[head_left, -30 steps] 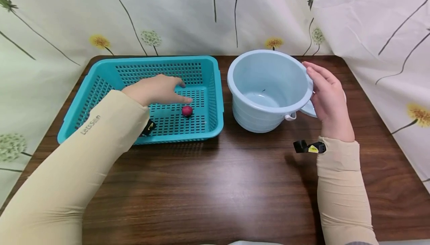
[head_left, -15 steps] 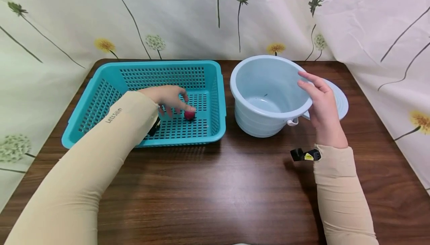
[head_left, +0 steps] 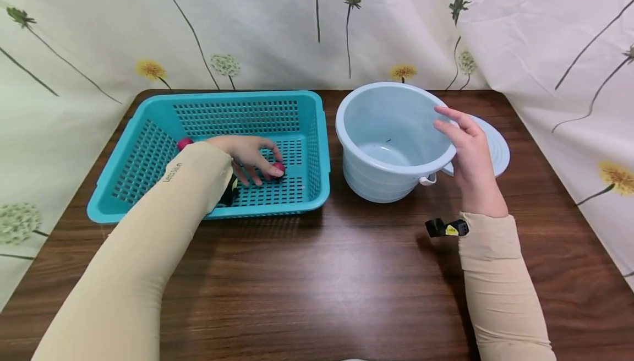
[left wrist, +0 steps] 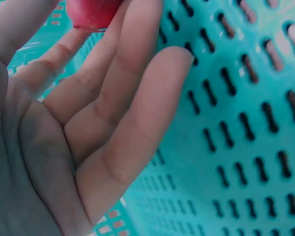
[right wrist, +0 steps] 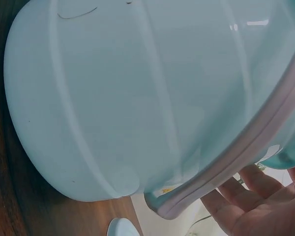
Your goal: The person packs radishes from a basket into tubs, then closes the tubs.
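Note:
Inside the teal basket (head_left: 208, 215), my left hand (head_left: 250, 152) reaches down with its thumb and curled fingers about a small round red radish (head_left: 278, 167). The left wrist view shows the radish (left wrist: 91, 14) at the top edge between thumb and fingers (left wrist: 137, 54); their tips are cut off. My right hand (head_left: 470, 152) is at the right side of a light blue bucket (head_left: 381, 182), two digits reaching over its rim, not curled round it. In the right wrist view the fingers (right wrist: 241, 194) lie loosely beyond the bucket's rim band.
Another pinkish-red piece (head_left: 185, 143) lies in the basket near my left sleeve, partly hidden. A light blue ridged disc (head_left: 497, 149) lies behind my right hand. Basket and bucket stand side by side on the brown wooden table (head_left: 317, 278), before a flowered cloth (head_left: 277, 31).
My left hand has moved down and closed about the radish, where its fingers were spread above it before. The right hand has shifted slightly left along the bucket rim.

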Available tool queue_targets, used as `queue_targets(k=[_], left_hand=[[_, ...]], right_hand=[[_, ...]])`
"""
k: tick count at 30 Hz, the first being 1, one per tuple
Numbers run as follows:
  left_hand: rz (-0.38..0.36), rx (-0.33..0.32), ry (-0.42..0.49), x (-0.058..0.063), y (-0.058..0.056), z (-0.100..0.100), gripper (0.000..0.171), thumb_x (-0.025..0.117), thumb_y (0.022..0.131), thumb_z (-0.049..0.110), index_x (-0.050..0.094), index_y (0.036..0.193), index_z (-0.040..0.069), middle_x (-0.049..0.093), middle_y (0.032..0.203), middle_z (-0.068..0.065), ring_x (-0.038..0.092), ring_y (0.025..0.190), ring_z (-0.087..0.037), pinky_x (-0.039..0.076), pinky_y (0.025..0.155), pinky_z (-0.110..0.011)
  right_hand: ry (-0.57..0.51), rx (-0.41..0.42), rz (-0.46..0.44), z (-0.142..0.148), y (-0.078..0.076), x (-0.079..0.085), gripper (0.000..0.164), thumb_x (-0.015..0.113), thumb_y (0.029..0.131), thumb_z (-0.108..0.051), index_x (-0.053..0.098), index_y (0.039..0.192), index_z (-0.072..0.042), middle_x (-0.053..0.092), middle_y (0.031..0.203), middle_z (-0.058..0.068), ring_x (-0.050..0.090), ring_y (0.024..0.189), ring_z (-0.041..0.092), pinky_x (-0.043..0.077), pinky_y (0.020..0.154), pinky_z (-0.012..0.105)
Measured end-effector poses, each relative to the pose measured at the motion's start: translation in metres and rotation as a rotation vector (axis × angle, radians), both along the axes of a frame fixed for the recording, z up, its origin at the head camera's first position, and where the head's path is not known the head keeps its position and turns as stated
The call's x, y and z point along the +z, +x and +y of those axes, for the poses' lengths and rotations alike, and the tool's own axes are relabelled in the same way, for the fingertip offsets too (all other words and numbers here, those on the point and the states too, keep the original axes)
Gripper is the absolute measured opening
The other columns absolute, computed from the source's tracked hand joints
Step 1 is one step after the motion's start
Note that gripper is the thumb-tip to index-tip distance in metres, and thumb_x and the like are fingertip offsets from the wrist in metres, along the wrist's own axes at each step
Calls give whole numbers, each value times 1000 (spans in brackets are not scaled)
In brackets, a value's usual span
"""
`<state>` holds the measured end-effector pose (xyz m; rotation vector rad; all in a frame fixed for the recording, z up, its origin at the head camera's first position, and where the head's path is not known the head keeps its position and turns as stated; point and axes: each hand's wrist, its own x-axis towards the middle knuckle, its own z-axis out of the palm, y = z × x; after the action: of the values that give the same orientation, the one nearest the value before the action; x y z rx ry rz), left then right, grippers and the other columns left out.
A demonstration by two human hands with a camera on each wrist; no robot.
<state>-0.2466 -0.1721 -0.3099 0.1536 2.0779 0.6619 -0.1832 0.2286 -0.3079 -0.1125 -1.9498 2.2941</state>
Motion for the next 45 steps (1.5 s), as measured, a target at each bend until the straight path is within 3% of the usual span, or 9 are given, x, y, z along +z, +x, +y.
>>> queue_targets(k=[4,15,26,30,37,45], left_hand=[[-28,-14,21,-4,-2,1,57,69,94,36,43,140,15,64,122,-16,70,88,-21,61,77,-39],[-11,-22,5,-8,-4,3,52,70,93,28,46,138,13,61,112,-13,67,78,-16,61,72,-36],[52,-61,77,2,-6,2,52,68,95,29,46,138,12,61,110,-11,66,81,-16,60,78,-41],[100,-65,136,12,-7,6,52,68,95,30,45,138,12,67,104,-12,67,81,-20,60,79,-43],[256,-42,204,36,-4,14,51,70,93,33,50,135,13,69,107,-15,68,86,-27,60,79,-43],[364,35,329,57,3,32,44,72,91,35,54,127,16,71,102,-9,69,85,-27,61,80,-42]], right_hand=[[-12,-5,12,1,0,0,24,69,92,-18,72,116,-17,51,130,-2,54,109,14,54,74,17],[1,-5,24,0,-1,-1,23,68,93,-17,73,115,-17,51,128,-3,53,108,14,53,72,17],[126,-67,64,1,1,1,28,67,91,-9,73,119,-11,58,124,-3,50,116,13,53,79,18],[144,-95,91,-2,2,2,30,67,90,-5,73,119,-8,62,119,-4,53,116,13,53,82,17],[136,-89,101,-6,3,5,31,67,90,-5,72,120,-7,61,125,1,56,115,14,54,81,14],[162,-106,73,-4,3,4,31,67,90,-7,72,120,-8,61,119,-3,54,113,13,53,80,15]])
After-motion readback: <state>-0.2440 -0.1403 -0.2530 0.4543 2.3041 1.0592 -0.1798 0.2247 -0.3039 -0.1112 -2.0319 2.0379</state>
